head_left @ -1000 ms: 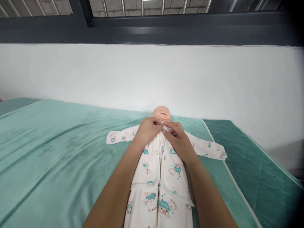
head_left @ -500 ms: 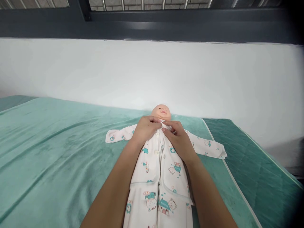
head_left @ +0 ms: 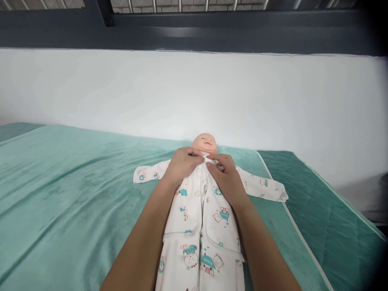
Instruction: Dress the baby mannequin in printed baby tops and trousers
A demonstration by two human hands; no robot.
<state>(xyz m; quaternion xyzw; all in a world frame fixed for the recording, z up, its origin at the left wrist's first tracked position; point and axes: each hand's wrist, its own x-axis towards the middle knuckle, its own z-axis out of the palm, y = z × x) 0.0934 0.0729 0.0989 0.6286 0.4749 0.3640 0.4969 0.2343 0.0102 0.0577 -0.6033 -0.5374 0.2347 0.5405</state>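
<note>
A baby doll (head_left: 205, 142) lies on its back, dressed in a white printed baby jacket (head_left: 184, 208) with its sleeves spread to both sides. My left hand (head_left: 185, 162) pinches the jacket's front edge just under the doll's chin. Opposite it, my right hand (head_left: 223, 171) grips the other front edge, thumb and forefinger close together at the collar. Lower down, the two front edges lie side by side with a narrow gap, and a pale button (head_left: 198, 194) shows on the left one. White printed trousers (head_left: 177, 268) extend toward me. My fingertips partly hide the collar.
A light green blanket (head_left: 75, 194) lies under the doll, with a darker green quilted cover (head_left: 315, 194) at the right. Behind the doll's head rises a white wall (head_left: 194, 93), topped by a dark window frame (head_left: 194, 32) with metal bars.
Both hands stay at the collar with almost no movement. The whole view has shifted very slightly, so the doll and clothes appear a little further left.
</note>
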